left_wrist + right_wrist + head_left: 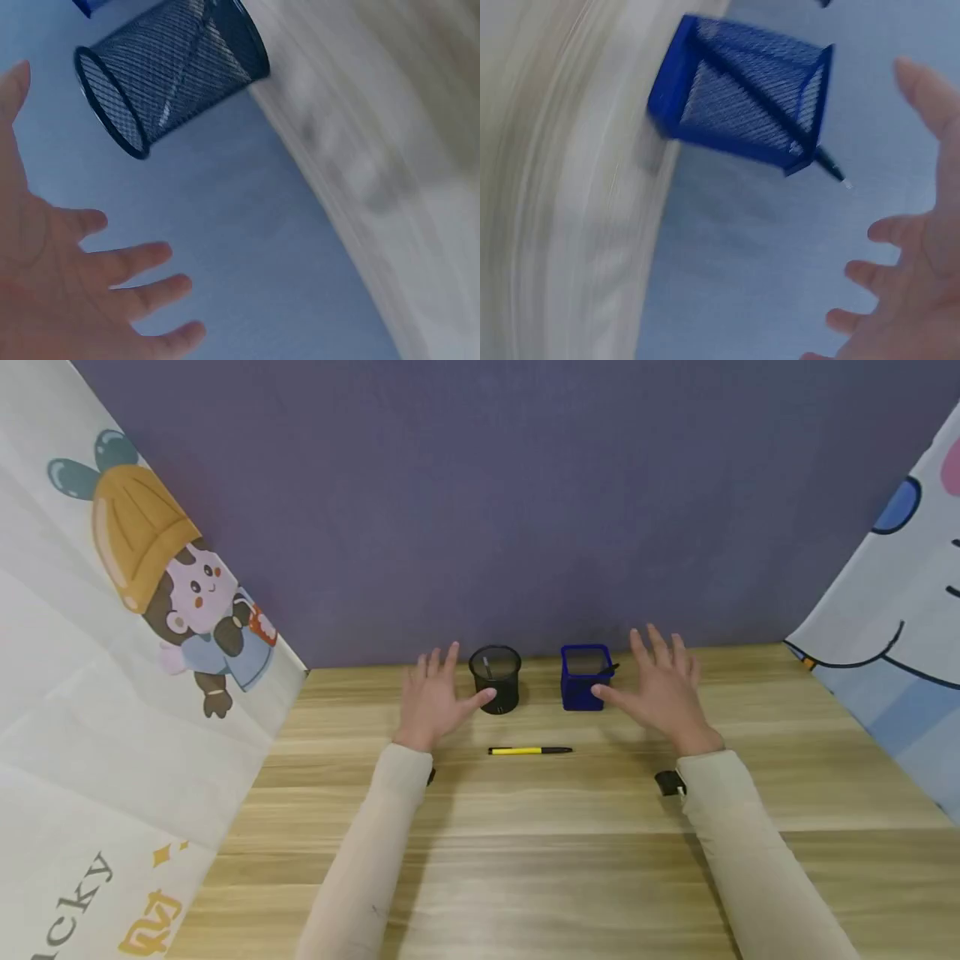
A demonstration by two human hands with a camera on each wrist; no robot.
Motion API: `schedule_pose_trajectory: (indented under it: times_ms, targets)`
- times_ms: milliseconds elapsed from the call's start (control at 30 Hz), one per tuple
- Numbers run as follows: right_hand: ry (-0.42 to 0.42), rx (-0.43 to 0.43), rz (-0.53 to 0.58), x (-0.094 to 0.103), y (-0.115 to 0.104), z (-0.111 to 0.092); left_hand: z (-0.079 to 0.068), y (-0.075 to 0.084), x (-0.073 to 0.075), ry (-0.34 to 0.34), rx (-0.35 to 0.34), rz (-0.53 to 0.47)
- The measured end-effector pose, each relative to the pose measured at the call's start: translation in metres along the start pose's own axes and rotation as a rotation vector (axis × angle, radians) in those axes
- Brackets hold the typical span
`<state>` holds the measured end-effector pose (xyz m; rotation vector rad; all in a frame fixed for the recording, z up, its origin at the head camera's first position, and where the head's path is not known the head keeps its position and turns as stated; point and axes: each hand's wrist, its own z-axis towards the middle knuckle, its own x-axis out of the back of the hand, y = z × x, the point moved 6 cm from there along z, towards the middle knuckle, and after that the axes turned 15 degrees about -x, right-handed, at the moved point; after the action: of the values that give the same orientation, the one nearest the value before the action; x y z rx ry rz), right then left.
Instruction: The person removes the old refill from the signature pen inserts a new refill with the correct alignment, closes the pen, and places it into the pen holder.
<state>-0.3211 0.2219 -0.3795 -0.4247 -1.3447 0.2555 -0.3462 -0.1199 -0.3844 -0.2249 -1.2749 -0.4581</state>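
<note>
A round black mesh pen holder (504,693) stands near the table's back edge with a pen inside. My left hand (431,702) is just left of it, fingers spread; the thumb overlaps the holder in the head view. In the left wrist view the palm (45,285) faces the black holder (176,67), apart from it. To the right stands a square blue mesh pen holder (582,693) with a dark pen (829,165) poking past its rim. My right hand (663,697) is beside it, fingers spread and holding nothing. A yellow and black pen (528,751) lies in front of both holders.
The wood-grain table (540,877) ends at a dark blue-grey backdrop (510,510). A white sheet with a cartoon figure (202,585) hangs at the left, another printed sheet (915,677) at the right. A black wrist device (670,782) sits by the right sleeve.
</note>
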Motion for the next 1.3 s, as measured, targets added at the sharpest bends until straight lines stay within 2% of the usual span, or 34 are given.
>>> schedule_pose_trajectory:
  times_ms: [267,367,467,567,667,800,867,1033,1200,1300]
  targets:
    - [0.146,-0.026,0.212,0.002,-0.007,-0.014,-0.010,0.013,-0.005,0.134,-0.010,-0.112]
    - [0.187,-0.024,0.277,0.001,-0.011,-0.018,-0.014,0.017,-0.009,0.139,-0.028,-0.122]
    - [0.184,-0.006,0.318,-0.002,-0.015,-0.022,-0.016,0.023,-0.013,0.130,-0.091,-0.131]
    - [0.120,0.003,0.315,-0.006,-0.019,-0.025,-0.016,0.032,-0.017,0.092,-0.174,-0.173]
    - [0.017,0.018,0.277,-0.012,-0.024,-0.026,-0.014,0.041,-0.022,0.022,-0.221,-0.232]
    - [-0.105,0.058,0.213,-0.024,-0.026,-0.028,-0.013,0.052,-0.030,-0.091,-0.250,-0.277]
    - [-0.131,0.083,0.188,-0.029,-0.026,-0.029,-0.014,0.056,-0.033,-0.125,-0.263,-0.287]
    - [-0.182,0.115,0.175,-0.037,-0.027,-0.028,-0.016,0.059,-0.037,-0.159,-0.265,-0.281]
    - [-0.290,0.137,0.155,-0.050,-0.031,-0.029,-0.018,0.059,-0.046,-0.215,-0.272,-0.281]
    - [-0.338,0.165,0.144,-0.057,-0.034,-0.030,-0.018,0.060,-0.048,-0.227,-0.274,-0.290]
